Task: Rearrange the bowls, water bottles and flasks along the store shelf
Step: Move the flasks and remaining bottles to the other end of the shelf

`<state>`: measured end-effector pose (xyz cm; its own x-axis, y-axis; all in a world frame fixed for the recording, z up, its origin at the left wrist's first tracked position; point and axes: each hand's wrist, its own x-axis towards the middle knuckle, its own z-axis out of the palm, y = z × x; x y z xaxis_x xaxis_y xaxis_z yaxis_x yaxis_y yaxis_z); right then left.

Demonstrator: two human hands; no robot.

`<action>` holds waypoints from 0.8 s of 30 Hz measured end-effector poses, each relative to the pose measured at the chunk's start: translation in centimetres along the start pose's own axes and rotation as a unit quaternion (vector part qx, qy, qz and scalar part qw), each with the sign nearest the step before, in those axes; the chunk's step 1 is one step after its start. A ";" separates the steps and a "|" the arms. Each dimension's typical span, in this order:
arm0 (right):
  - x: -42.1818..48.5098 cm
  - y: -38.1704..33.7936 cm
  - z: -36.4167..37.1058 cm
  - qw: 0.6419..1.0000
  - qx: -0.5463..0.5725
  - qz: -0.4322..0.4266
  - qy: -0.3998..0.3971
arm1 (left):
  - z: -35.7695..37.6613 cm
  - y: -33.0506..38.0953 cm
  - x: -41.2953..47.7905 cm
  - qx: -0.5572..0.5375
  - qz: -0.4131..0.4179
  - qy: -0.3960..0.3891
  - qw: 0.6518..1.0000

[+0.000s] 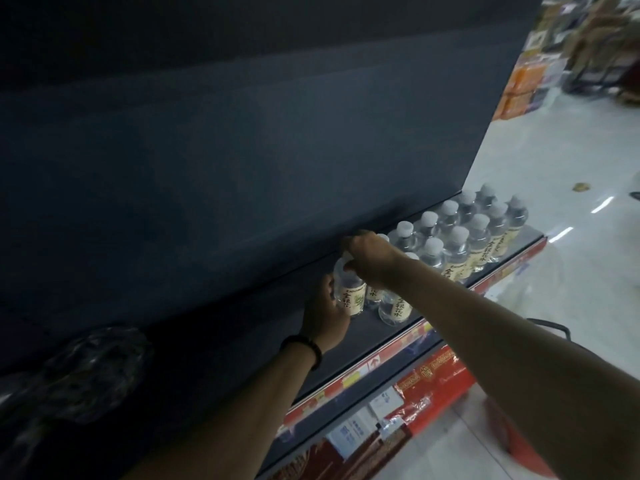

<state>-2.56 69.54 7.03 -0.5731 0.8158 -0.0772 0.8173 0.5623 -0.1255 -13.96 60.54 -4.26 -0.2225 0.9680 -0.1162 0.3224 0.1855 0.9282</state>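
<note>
Down low, closest to the camera, red boxes [433,386] sit on the tier beneath the shelf [346,355], under its red price strip [367,370]. Up onto the shelf now, and both arms reach in together. The left hand [325,313], a dark band [304,348] on its wrist, wraps around the lower body of a clear water bottle [351,294] with a cream label, fingers curled behind it, so that bottle sits right inside the grip. The right hand [370,258] comes over the top, closed down on the same bottle's neck and cap; the cap itself is hidden under the fingers. Just beside it, towards the shelf's front edge, a second labelled bottle [394,306] stands upright under the right wrist, apart from either grip as far as I can see. Further along the shelf, a packed row of white-capped bottles [460,233] stands two deep, shoulder to shoulder, out to the shelf's far end. Beyond that, pale shiny floor [540,161] and blurred orange cartons [519,88].
</note>
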 end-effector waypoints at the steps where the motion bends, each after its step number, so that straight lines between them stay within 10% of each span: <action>1: 0.0 0.1 -0.1 1.000 -0.005 0.002 -0.005 | 0.0 0.2 -0.1 0.004 0.005 -0.003 1.000; 14: -1.4 -7.3 -2.2 0.998 -0.054 -0.030 0.014 | -7.9 0.0 -4.7 0.159 -0.007 -0.088 0.983; 24: -2.3 -30.5 -0.8 0.966 -0.042 -0.254 0.017 | -32.9 -1.3 -20.2 0.437 -0.036 0.084 0.895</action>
<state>-26.10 50.67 11.82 -0.9006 0.4346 0.0053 0.4336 0.8992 -0.0585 -40.16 35.22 8.53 -0.3834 0.9226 -0.0422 0.8814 0.3791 0.2816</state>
